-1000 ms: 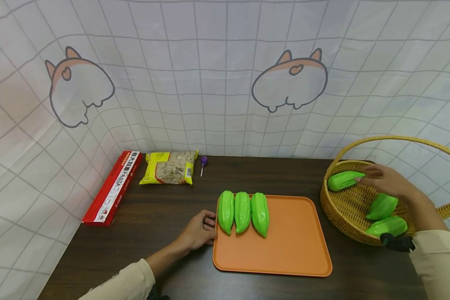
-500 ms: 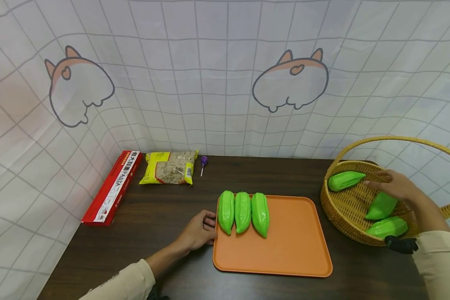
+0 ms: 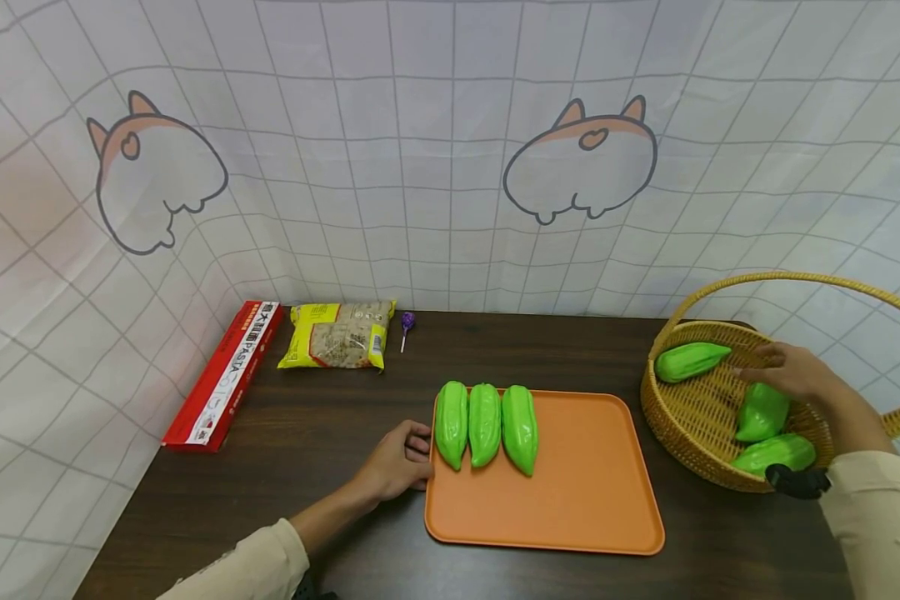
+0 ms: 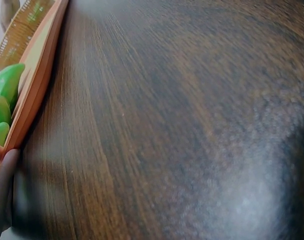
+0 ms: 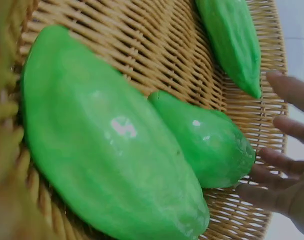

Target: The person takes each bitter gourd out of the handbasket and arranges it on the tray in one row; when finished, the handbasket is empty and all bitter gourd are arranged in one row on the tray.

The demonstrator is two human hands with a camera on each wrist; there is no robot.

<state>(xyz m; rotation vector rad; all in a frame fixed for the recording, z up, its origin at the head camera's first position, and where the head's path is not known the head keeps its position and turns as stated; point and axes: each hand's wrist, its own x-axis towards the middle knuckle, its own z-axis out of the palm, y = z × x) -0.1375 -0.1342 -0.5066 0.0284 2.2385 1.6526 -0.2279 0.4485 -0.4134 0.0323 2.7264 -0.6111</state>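
My left hand [image 3: 392,467] holds the left rim of an orange tray [image 3: 585,475], with a finger [image 4: 4,175] against its outer side in the left wrist view. Three ribbed green bitter melons [image 3: 484,425] lie side by side on the tray's left part. On the right, my right hand [image 3: 798,373] reaches into a wicker basket [image 3: 693,425] holding three more. Its spread fingers are right at the end of the middle bitter melon [image 5: 207,145]. Another bitter melon [image 3: 692,362] lies at the basket's back, and a third [image 3: 776,452] at its front.
A red pasta box [image 3: 228,375], a yellow food bag [image 3: 341,335] and a purple lollipop [image 3: 408,323] lie along the table's back left. The basket's tall handle [image 3: 787,277] arches over it. A white gridded cloth [image 3: 450,167] hangs behind.
My right hand has moved from beside the back bitter melon rightward to the middle one, which has shifted slightly. The left hand and tray have stayed in place.
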